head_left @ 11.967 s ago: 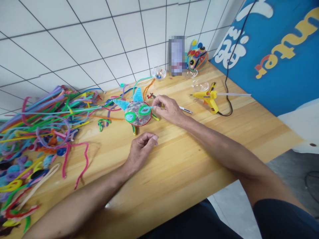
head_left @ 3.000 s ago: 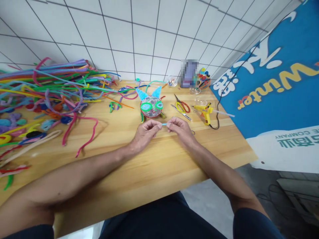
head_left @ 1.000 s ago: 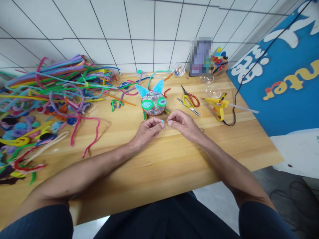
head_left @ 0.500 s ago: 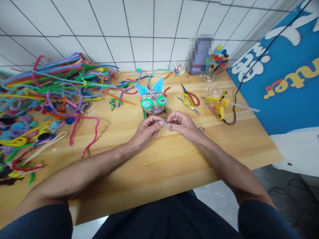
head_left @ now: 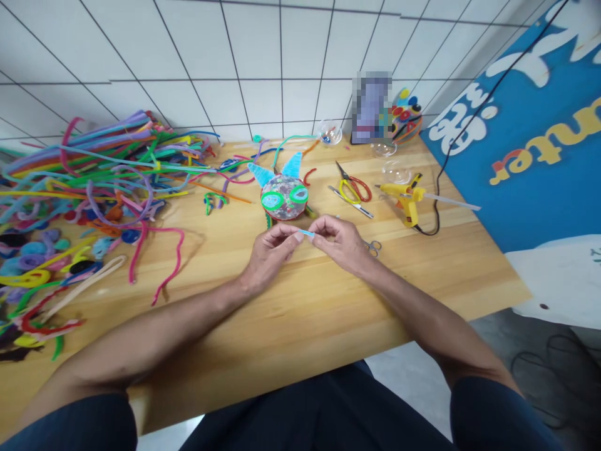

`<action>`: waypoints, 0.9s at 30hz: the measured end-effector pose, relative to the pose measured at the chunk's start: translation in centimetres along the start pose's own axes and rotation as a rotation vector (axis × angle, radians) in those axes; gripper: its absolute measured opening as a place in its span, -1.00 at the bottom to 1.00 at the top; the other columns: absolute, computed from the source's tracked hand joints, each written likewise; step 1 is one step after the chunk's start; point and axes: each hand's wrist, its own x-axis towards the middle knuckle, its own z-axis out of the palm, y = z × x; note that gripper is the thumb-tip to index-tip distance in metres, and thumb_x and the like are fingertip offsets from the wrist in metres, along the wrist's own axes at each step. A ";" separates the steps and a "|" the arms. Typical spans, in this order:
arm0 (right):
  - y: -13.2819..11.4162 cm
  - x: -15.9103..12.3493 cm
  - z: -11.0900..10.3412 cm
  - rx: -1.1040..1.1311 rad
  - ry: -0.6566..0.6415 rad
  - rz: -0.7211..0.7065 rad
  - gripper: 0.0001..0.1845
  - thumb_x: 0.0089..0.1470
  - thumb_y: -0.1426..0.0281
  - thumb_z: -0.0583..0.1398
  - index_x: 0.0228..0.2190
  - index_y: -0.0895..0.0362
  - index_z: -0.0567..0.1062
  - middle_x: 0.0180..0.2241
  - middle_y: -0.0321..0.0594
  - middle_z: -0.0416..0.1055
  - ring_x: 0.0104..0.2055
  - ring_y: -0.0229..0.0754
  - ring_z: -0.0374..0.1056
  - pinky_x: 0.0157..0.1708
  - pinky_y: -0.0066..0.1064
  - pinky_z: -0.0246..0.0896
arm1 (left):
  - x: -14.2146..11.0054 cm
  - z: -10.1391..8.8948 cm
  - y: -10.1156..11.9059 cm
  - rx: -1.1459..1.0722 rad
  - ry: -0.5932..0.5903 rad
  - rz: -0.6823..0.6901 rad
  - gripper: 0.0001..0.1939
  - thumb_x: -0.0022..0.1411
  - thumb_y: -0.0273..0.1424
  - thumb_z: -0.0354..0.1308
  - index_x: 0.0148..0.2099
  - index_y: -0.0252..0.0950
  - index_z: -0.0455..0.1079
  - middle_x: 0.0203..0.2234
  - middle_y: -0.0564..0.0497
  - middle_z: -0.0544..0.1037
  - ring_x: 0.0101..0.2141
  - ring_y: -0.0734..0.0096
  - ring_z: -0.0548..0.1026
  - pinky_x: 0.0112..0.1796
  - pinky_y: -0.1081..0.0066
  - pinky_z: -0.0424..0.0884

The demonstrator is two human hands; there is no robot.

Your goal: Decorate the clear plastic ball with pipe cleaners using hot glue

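Note:
Between my two hands a short light-blue pipe cleaner is stretched. My left hand pinches its left end between thumb and fingertips. The other end is gripped the same way by my right hand. Just beyond my fingers sits a round craft head, with blue pointed ears, green-rimmed blue eyes and a red edge. Its lower part is partly hidden by my left hand. A pair of small grey-handled scissors lies beside my right wrist, its blades covered by the hand.
A large heap of colored pipe cleaners fills the table's left side. Toward the right lie red-and-yellow scissors, a utility knife and a yellow glue gun with its cord. Clear plastic cups and a blurred phone-like panel stand near the tiled wall.
More of the light-blue pipe cleaner shows between my fingertips, as my hands have moved slightly apart. The view has shifted a little, and the small scissors' handles show more.

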 end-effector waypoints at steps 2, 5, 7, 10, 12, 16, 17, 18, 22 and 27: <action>-0.2 -0.1 -0.1 -0.020 0.006 -0.035 -0.87 0.13 0.27 0.31 -0.34 0.06 0.51 -0.40 -0.32 0.51 -0.37 -0.24 0.37 -0.31 -0.35 0.28 | -0.2 0.0 0.2 0.055 0.007 0.052 -0.60 0.13 -0.04 0.57 -0.28 -0.27 0.63 -0.64 0.18 0.38 -0.60 0.60 0.22 -0.53 0.52 0.17; -0.8 -0.2 -0.2 -0.048 0.021 -0.073 -0.86 0.13 0.28 0.33 -0.29 0.04 0.52 -0.35 -0.30 0.56 -0.37 -0.22 0.39 -0.29 -0.33 0.33 | -0.3 0.0 0.4 0.094 0.029 0.066 -0.64 0.15 -0.08 0.55 -0.31 -0.26 0.62 -0.64 0.18 0.38 -0.59 0.59 0.22 -0.51 0.50 0.17; -1.0 -0.3 -0.2 -0.080 0.033 -0.091 -0.88 0.16 0.27 0.33 -0.30 0.03 0.53 -0.36 -0.29 0.56 -0.37 -0.21 0.38 -0.28 -0.31 0.34 | -0.3 -0.1 0.4 0.097 0.046 0.042 -0.65 0.15 -0.08 0.53 -0.32 -0.25 0.60 -0.66 0.19 0.36 -0.60 0.59 0.20 -0.52 0.50 0.15; -1.1 -0.3 -0.2 -0.116 0.054 -0.120 -0.87 0.20 0.26 0.30 -0.36 0.03 0.53 -0.40 -0.29 0.54 -0.38 -0.20 0.36 -0.29 -0.31 0.32 | -0.3 -0.1 0.4 0.097 0.049 0.031 -0.64 0.15 -0.06 0.53 -0.33 -0.24 0.59 -0.66 0.19 0.35 -0.60 0.58 0.20 -0.52 0.49 0.15; -1.1 -0.3 -0.2 -0.120 0.055 -0.130 -0.84 0.21 0.25 0.29 -0.38 0.03 0.52 -0.41 -0.29 0.53 -0.38 -0.20 0.35 -0.30 -0.31 0.30 | -0.3 0.0 0.5 0.097 0.045 0.057 -0.65 0.14 -0.07 0.54 -0.29 -0.23 0.60 -0.65 0.19 0.37 -0.59 0.58 0.20 -0.51 0.49 0.17; -1.2 -0.3 -0.3 -0.069 0.027 -0.111 -0.83 0.21 0.25 0.29 -0.39 0.05 0.51 -0.42 -0.30 0.51 -0.39 -0.22 0.35 -0.33 -0.34 0.24 | -0.5 0.1 1.0 0.155 0.035 0.122 -0.69 0.17 -0.10 0.53 -0.26 -0.23 0.65 -0.62 0.18 0.41 -0.56 0.55 0.25 -0.46 0.47 0.25; -1.2 -0.3 -0.3 -0.050 0.023 -0.103 -0.83 0.20 0.25 0.30 -0.38 0.06 0.51 -0.42 -0.31 0.51 -0.39 -0.23 0.35 -0.33 -0.34 0.23 | -0.5 0.1 1.1 0.176 0.038 0.129 -0.69 0.17 -0.10 0.52 -0.28 -0.23 0.65 -0.63 0.17 0.41 -0.56 0.54 0.26 -0.44 0.46 0.27; -1.3 -0.3 -0.3 -0.033 0.024 -0.096 -0.83 0.20 0.24 0.30 -0.37 0.06 0.52 -0.41 -0.31 0.52 -0.38 -0.23 0.35 -0.33 -0.34 0.23 | -0.5 0.1 1.1 0.194 0.044 0.132 -0.69 0.18 -0.09 0.52 -0.29 -0.24 0.65 -0.64 0.17 0.41 -0.56 0.54 0.27 -0.43 0.45 0.29; -1.4 -0.1 -0.3 0.001 0.043 -0.069 -0.83 0.19 0.23 0.31 -0.34 0.06 0.53 -0.40 -0.32 0.51 -0.36 -0.23 0.34 -0.31 -0.35 0.20 | -0.6 0.1 1.4 0.227 0.077 0.146 -0.68 0.19 -0.09 0.52 -0.32 -0.24 0.65 -0.65 0.18 0.39 -0.57 0.54 0.28 -0.40 0.44 0.34; -1.6 0.9 -0.6 0.147 -0.049 0.032 -0.74 0.15 0.14 0.34 -0.31 0.07 0.53 -0.41 -0.35 0.45 -0.36 -0.24 0.30 -0.30 -0.36 0.20 | -0.6 0.4 1.8 0.267 0.121 0.213 -0.70 0.21 -0.10 0.51 -0.29 -0.23 0.65 -0.60 0.14 0.47 -0.53 0.50 0.30 -0.40 0.44 0.32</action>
